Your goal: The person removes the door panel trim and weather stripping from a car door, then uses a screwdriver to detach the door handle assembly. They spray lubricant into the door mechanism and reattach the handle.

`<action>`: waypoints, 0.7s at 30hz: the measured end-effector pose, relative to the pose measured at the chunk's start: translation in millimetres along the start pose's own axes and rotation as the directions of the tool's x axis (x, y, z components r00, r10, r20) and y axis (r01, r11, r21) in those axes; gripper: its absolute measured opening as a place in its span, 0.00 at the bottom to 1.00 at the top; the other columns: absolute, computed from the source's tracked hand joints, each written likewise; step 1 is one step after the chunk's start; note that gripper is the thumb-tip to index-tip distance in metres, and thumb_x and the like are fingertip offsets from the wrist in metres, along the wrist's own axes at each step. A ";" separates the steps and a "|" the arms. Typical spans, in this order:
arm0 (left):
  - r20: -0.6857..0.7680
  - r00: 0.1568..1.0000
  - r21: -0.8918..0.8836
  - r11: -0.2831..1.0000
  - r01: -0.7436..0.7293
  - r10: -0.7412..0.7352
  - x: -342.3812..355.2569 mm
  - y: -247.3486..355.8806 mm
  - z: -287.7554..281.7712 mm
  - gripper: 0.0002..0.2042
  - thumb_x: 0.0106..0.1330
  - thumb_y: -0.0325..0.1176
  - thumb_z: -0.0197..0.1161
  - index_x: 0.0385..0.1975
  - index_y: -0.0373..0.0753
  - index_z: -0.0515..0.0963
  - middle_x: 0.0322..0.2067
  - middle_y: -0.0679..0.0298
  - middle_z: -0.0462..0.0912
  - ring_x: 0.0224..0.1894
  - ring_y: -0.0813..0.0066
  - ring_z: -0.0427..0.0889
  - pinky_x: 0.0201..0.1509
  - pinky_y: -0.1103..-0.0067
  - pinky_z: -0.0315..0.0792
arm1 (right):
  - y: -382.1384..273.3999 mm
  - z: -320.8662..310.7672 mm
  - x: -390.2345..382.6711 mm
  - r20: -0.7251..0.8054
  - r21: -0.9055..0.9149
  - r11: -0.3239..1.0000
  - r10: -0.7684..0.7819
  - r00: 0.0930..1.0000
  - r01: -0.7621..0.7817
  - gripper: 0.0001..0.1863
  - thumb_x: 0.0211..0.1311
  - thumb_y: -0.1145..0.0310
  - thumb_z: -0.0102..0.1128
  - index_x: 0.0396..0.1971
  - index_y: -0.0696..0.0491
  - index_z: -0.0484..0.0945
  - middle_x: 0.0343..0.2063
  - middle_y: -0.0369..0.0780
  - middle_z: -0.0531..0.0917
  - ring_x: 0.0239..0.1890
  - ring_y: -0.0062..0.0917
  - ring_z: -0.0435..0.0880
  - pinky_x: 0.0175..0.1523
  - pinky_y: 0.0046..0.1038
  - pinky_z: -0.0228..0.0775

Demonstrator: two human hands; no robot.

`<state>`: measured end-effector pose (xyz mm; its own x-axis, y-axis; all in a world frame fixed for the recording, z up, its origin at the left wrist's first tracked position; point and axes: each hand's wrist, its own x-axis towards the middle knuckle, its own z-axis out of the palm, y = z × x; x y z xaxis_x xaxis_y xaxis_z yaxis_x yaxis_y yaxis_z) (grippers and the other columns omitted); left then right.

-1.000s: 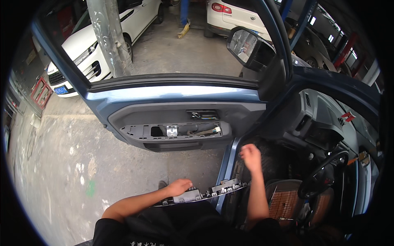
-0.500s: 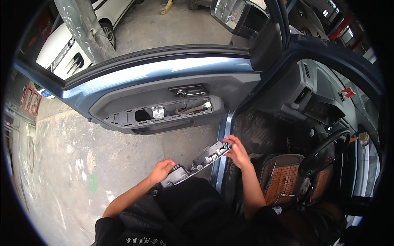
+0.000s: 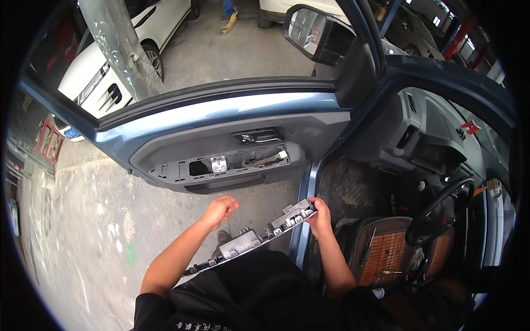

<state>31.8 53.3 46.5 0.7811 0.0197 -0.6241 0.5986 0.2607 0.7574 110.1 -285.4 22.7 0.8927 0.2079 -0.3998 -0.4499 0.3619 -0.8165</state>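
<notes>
A long, narrow plastic door trim panel (image 3: pixel 237 244) lies slantwise in front of my body, its grey back with clips and brackets facing up. My right hand (image 3: pixel 319 214) is closed around its upper right end. Lifted off the panel, my left hand (image 3: pixel 222 211) hovers above its middle with curled fingers; whether anything is in them is hidden. Beyond both hands stands the open blue car door (image 3: pixel 221 102). Its grey inner lining has a long opening (image 3: pixel 201 167) with a silver bracket (image 3: pixel 219 164) and a wiring connector (image 3: pixel 282 155) showing.
The door handle (image 3: pixel 258 135) sits above the opening. At right are the car seat (image 3: pixel 383 251) with tools on it and the steering wheel (image 3: pixel 441 212). A side mirror (image 3: pixel 308 32), a post (image 3: pixel 118 44) and a white car (image 3: pixel 91 83) stand beyond the door.
My left hand has let go of the panel and risen away from it. The panel's left end has come into view, while my right hand keeps its hold. The view has shifted slightly.
</notes>
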 end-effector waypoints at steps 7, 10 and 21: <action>0.079 0.870 0.930 0.278 -0.240 0.486 77.6 117.2 107.8 0.24 0.62 0.48 0.57 0.52 0.37 0.74 0.41 0.46 0.82 0.48 0.49 0.80 0.52 0.61 0.72 | -28.2 -25.2 -7.6 -0.117 -0.023 0.990 -0.142 0.983 0.140 0.19 0.65 0.52 0.51 0.43 0.53 0.75 0.30 0.36 0.79 0.28 0.22 0.81 0.28 0.27 0.77; 0.103 0.912 0.954 0.218 -0.203 0.397 116.5 125.1 117.9 0.20 0.62 0.48 0.59 0.42 0.36 0.81 0.40 0.47 0.83 0.46 0.51 0.81 0.51 0.63 0.73 | -46.3 -30.7 -0.4 -0.158 0.049 0.974 -0.209 0.965 0.219 0.20 0.66 0.50 0.50 0.42 0.52 0.76 0.29 0.35 0.80 0.27 0.21 0.81 0.25 0.25 0.74; 0.417 0.812 0.771 0.314 -0.554 0.409 92.8 124.0 71.8 0.15 0.56 0.44 0.70 0.35 0.38 0.83 0.22 0.59 0.81 0.24 0.66 0.79 0.31 0.73 0.71 | -64.0 -33.2 56.8 -0.240 0.070 0.992 0.115 0.964 -0.101 0.30 0.58 0.37 0.50 0.40 0.52 0.72 0.29 0.43 0.83 0.26 0.32 0.85 0.28 0.39 0.79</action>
<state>191.3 18.2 96.2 0.9528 -0.2802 -0.1169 -0.1081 -0.6729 0.7318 190.4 -327.0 38.4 0.8150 0.0242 -0.5789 -0.5382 0.4016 -0.7410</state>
